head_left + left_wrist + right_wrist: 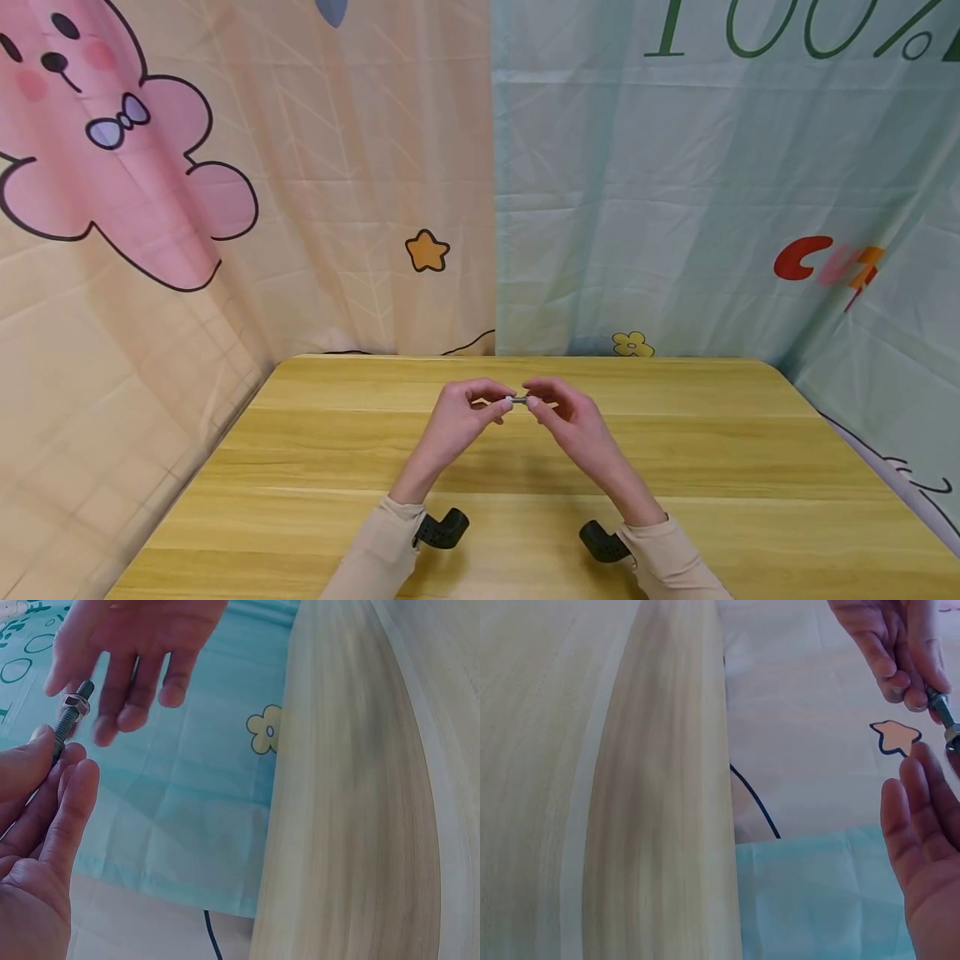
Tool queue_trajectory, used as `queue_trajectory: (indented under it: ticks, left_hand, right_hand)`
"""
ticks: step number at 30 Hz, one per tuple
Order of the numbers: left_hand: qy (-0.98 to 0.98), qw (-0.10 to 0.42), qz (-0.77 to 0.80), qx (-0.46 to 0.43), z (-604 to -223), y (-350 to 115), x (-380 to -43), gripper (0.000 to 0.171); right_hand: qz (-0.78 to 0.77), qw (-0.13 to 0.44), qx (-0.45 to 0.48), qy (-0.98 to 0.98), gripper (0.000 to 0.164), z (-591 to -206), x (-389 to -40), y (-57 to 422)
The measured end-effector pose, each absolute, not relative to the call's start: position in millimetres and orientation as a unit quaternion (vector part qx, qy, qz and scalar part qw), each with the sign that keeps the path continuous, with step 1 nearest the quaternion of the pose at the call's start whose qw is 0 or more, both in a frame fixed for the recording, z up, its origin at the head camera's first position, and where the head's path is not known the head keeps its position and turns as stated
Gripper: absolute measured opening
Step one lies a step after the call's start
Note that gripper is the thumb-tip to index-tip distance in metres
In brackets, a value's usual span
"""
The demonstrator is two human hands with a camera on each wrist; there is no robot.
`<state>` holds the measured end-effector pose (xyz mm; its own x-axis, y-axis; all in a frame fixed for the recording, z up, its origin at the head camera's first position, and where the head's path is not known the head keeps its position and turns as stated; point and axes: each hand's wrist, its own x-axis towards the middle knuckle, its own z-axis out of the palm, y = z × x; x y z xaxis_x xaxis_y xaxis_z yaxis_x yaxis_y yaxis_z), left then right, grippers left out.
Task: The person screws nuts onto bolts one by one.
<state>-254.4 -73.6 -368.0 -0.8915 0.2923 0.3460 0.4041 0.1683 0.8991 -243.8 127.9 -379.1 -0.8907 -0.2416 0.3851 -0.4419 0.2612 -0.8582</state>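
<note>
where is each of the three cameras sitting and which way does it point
Head: worn on the head, facing forward and down at the wooden table; both forearms, left hand and right hand show.
Left wrist: looks along the left hand at the threaded bolt and its nut.
Right wrist: looks along the right hand toward the bolt and table edge.
Both wrist views share the bolt, both hands and the backdrop cloth.

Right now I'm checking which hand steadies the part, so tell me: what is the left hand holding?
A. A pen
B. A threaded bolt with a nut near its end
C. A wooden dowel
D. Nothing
B: in the left wrist view the left hand pinches a threaded bolt with a nut near its far end, where the right hand reaches.
</note>
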Motion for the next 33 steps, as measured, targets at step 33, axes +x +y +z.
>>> queue_trajectory:
  ticks: [33]
  left_hand:
    - [-0.764, 0.049, -0.603, -0.224, -369.6, -73.7, -256.0, 0.01]
  right_hand:
    - [0.553, 0.108, 0.246, -0.789, 0.027, -380.0, -246.4, 132.5]
